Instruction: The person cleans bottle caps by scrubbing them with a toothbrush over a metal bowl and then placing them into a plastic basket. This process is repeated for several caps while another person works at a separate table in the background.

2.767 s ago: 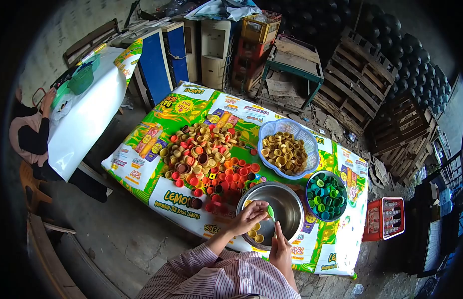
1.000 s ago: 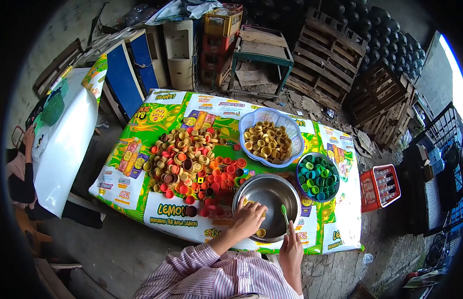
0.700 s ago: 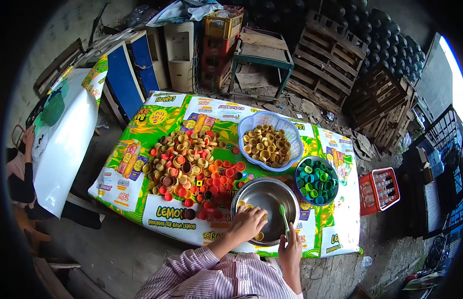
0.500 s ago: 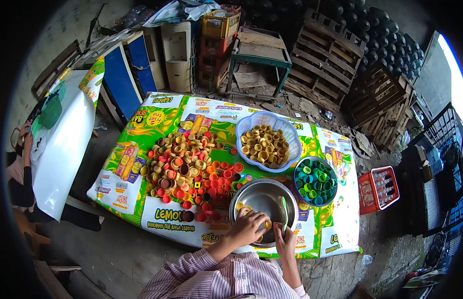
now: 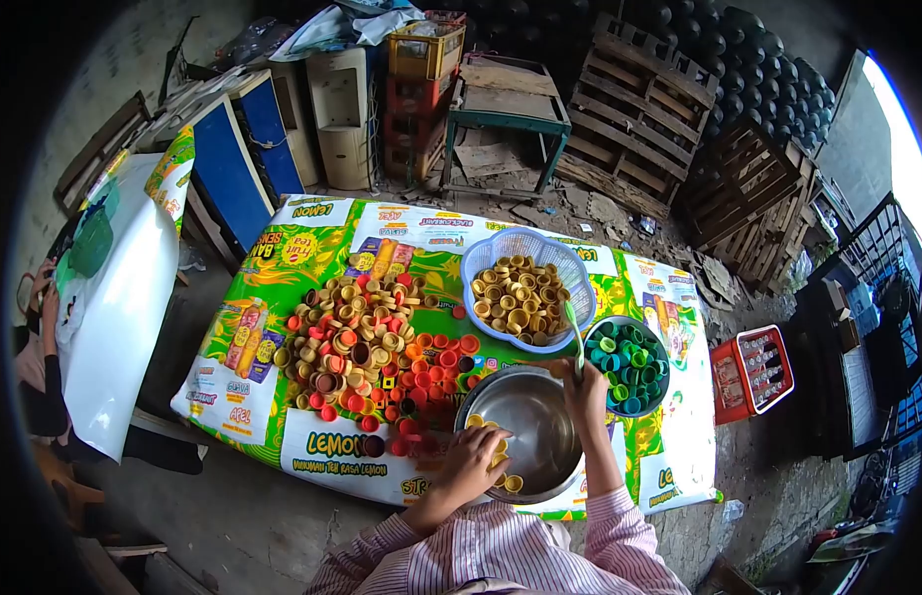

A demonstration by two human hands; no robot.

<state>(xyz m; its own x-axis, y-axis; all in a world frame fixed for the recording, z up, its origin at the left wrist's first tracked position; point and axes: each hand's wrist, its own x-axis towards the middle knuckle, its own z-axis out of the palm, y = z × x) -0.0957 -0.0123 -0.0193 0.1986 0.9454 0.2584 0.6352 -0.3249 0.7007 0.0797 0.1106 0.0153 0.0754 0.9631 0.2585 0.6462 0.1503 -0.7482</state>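
My left hand [image 5: 467, 464] is at the left rim of the steel bowl [image 5: 546, 426], its fingers over several yellow caps [image 5: 502, 462] inside; whether it grips one is hidden. My right hand [image 5: 584, 394] is closed on a green-handled tool [image 5: 572, 315] above the bowl's right rim. Behind the bowl stands a pale blue basket [image 5: 470, 265] of yellow caps. A round container of green caps [image 5: 628, 365] sits to the right. Left of the bowl lie a heap of mixed yellow and red caps [image 5: 350, 335] and scattered red caps [image 5: 421, 372].
The table [image 5: 332, 441] has a printed green and white cover. Another person's hands [image 5: 47, 288] are at a white sheet [image 5: 124, 297] on the far left. A red crate [image 5: 750, 375] stands right of the table; pallets [image 5: 639, 109] and crates stand behind.
My right hand has moved up and right with the green-handled tool, from inside the bowl to above its right rim. My left hand has shifted slightly left and down.
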